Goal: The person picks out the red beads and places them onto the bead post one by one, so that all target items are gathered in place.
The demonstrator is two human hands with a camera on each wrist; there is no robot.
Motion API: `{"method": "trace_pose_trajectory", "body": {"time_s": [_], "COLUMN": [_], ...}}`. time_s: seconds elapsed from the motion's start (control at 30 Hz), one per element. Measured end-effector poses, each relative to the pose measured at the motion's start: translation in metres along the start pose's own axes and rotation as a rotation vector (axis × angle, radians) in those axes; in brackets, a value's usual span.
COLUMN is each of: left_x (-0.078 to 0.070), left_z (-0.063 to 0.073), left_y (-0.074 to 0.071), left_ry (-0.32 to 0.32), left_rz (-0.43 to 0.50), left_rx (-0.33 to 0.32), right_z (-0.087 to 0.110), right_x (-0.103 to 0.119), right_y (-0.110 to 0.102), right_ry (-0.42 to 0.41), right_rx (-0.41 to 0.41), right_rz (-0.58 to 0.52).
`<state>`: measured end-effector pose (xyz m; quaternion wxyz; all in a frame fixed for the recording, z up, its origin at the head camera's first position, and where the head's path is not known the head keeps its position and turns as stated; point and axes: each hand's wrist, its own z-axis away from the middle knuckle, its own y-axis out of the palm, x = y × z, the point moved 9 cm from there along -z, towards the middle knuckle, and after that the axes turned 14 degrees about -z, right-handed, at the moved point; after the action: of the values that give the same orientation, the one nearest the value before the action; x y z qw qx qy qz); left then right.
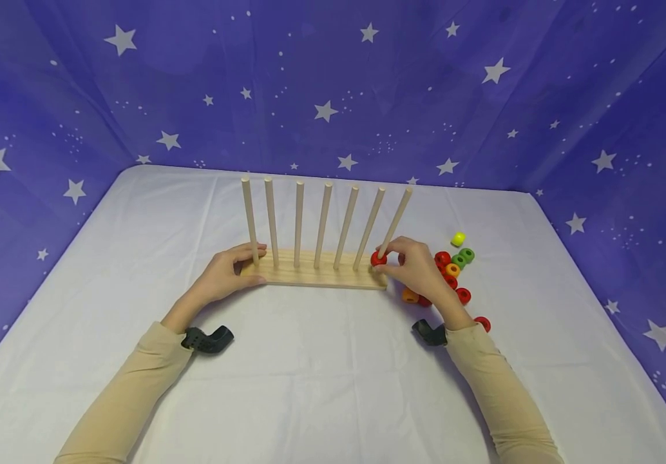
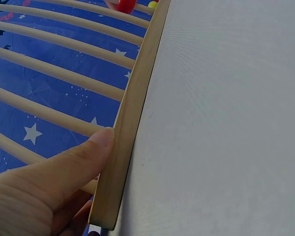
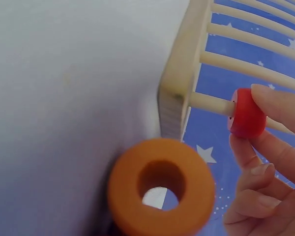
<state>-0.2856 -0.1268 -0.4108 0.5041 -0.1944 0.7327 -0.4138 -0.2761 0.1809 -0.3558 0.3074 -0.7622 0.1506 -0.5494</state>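
A wooden base (image 1: 321,277) carries a row of several upright pegs (image 1: 322,225). My left hand (image 1: 225,274) grips the base's left end; in the left wrist view its thumb (image 2: 83,160) presses along the front edge. At the rightmost peg (image 1: 397,219), my right hand (image 1: 417,264) pinches a red bead (image 1: 378,258) between thumb and fingers. The right wrist view shows that red bead (image 3: 248,114) threaded on the peg, a little above the base (image 3: 184,64).
Right of the base lies a loose group of red beads (image 1: 463,296), green beads (image 1: 467,255) and orange beads (image 1: 409,296), partly behind my right hand. A yellow bead (image 1: 458,239) lies farther back. Close to the right wrist camera is an orange bead (image 3: 123,191). A starry blue cloth (image 1: 333,84) surrounds the white table (image 1: 310,374).
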Motion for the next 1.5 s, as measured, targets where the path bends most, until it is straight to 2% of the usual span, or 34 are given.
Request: {"method": "trace_pose_trajectory", "body": {"time_s": [0.6,1.0,1.5], "left_x": [0.001,0.002,0.000], "left_z": [-0.001,-0.001,-0.001], "left_y": [0.001,0.001,0.001], "left_ry": [-0.011,-0.012,-0.004], "left_rz": [0.006,0.000,-0.011], "left_rx": [0.005,0.007,0.003], "right_z": [-0.001,0.001,0.007], "right_x": [-0.011,-0.019,-0.020], "right_y": [0.009,0.014,0.003], "right_ry": [0.057,0.139,0.152], "right_rx": [0.057,0.115,0.143], "right_rz": [0.053,0.073,0.074]}}
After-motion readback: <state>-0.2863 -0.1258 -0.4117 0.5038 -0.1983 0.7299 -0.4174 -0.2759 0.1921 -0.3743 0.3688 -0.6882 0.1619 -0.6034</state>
